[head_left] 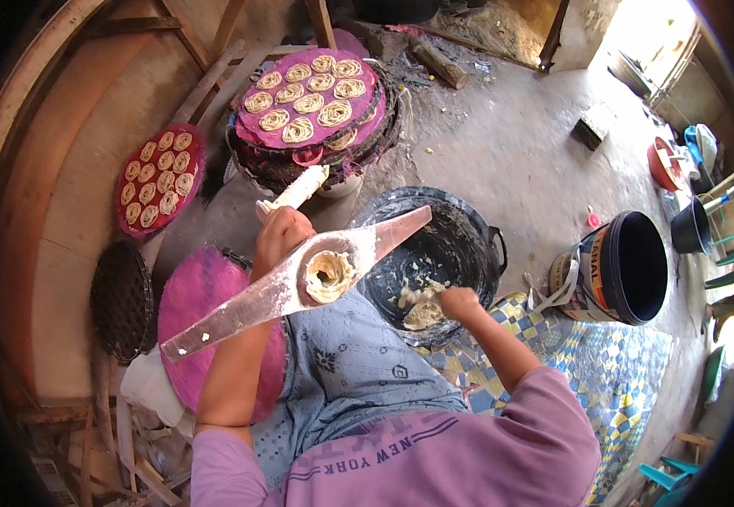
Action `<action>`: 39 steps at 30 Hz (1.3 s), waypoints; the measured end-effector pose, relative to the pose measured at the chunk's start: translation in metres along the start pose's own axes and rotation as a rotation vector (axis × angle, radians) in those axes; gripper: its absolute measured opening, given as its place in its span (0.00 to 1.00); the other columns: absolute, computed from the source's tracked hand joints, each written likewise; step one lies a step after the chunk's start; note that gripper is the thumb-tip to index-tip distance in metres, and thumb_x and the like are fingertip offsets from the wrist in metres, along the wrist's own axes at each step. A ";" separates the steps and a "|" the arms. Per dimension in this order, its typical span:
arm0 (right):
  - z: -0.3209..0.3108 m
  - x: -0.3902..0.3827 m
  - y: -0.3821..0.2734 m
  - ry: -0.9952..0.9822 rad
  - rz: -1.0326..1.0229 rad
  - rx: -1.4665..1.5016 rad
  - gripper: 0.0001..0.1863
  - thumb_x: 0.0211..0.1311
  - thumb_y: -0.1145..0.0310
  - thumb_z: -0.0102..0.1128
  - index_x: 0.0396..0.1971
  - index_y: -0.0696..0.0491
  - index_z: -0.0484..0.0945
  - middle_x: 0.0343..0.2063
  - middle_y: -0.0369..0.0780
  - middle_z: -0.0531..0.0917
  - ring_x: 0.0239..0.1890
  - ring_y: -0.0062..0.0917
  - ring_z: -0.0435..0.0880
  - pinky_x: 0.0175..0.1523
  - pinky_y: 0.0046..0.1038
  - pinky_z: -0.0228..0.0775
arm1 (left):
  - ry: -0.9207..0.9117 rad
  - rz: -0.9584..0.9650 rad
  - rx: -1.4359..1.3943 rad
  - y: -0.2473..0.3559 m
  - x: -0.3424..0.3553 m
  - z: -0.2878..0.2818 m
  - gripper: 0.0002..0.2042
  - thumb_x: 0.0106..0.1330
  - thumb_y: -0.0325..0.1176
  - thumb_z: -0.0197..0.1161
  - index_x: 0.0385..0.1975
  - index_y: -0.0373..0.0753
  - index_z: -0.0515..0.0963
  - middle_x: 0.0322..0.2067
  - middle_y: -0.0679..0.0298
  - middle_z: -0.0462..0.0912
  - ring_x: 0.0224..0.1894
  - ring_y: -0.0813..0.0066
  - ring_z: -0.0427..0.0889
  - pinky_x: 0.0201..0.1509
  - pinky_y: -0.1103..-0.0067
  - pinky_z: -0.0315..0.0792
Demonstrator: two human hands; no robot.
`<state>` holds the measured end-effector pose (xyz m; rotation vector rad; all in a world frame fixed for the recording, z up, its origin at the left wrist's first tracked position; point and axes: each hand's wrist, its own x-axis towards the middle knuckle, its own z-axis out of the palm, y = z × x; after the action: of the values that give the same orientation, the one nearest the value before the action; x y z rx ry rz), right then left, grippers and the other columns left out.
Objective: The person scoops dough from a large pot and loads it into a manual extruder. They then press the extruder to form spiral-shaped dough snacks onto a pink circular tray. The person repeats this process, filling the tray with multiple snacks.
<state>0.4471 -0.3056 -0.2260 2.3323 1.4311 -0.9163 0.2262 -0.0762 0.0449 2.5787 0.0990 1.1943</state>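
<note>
My left hand (pixel 282 235) is closed by the far side of a dough press (pixel 240 313), whose flat, two-winged handle slants across my lap. Pale dough (pixel 329 277) fills the round opening at its middle, with a hollow in it. A dough-smeared rod (pixel 301 188) sticks out beyond the same hand. Reaching into a black basin (pixel 489 291), my right hand (pixel 460 304) is closed, blurred, at a lump of dough (pixel 424 314); what it grips cannot be made out. Dough scraps cling to the basin's inside. A bare pink round mat (pixel 202 296) lies left of my lap.
Stacked round trays with a pink mat (pixel 253 127) bear several coiled dough rosettes; another such mat (pixel 122 207) leans at left. A dark woven tray (pixel 122 300) is below it. Right of the basin stands a large bucket (pixel 591 266). A checkered mat (pixel 629 363) covers floor nearby.
</note>
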 end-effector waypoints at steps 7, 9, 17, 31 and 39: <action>0.032 -0.005 -0.015 0.048 -0.025 -0.069 0.18 0.66 0.66 0.45 0.52 0.41 0.77 0.36 0.42 0.86 0.38 0.38 0.86 0.39 0.38 0.79 | -0.016 -0.020 -0.009 0.009 0.002 0.010 0.13 0.47 0.32 0.66 0.27 0.38 0.69 0.25 0.58 0.69 0.30 0.59 0.74 0.35 0.68 0.68; 0.042 -0.014 -0.020 0.010 -0.112 0.024 0.16 0.67 0.63 0.44 0.49 0.43 0.79 0.35 0.43 0.86 0.38 0.40 0.86 0.40 0.39 0.78 | -0.033 -0.032 -0.017 0.010 0.001 0.010 0.12 0.47 0.32 0.65 0.27 0.38 0.69 0.25 0.58 0.68 0.30 0.59 0.74 0.36 0.68 0.68; 0.035 -0.010 -0.004 0.230 -0.027 -0.026 0.18 0.69 0.62 0.42 0.37 0.54 0.82 0.30 0.45 0.86 0.33 0.39 0.87 0.38 0.39 0.77 | -0.036 0.005 0.027 0.009 -0.003 0.005 0.13 0.47 0.33 0.66 0.28 0.38 0.68 0.26 0.57 0.68 0.31 0.58 0.74 0.36 0.67 0.69; 0.028 0.006 -0.007 0.269 0.160 0.161 0.16 0.65 0.65 0.44 0.44 0.52 0.81 0.37 0.47 0.85 0.40 0.40 0.86 0.44 0.40 0.77 | -0.040 0.041 0.043 0.011 -0.003 0.000 0.14 0.47 0.33 0.65 0.30 0.38 0.68 0.27 0.56 0.68 0.31 0.57 0.73 0.36 0.66 0.68; 0.033 0.011 -0.005 0.090 0.135 0.197 0.17 0.67 0.65 0.41 0.47 0.47 0.79 0.42 0.49 0.84 0.46 0.42 0.84 0.49 0.42 0.75 | -0.042 0.032 0.029 0.014 -0.006 -0.006 0.13 0.47 0.31 0.65 0.29 0.38 0.68 0.26 0.57 0.68 0.30 0.58 0.73 0.36 0.66 0.68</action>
<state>0.4334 -0.3121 -0.2579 2.6087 1.2474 -0.9646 0.2168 -0.0891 0.0479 2.6386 0.0663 1.1568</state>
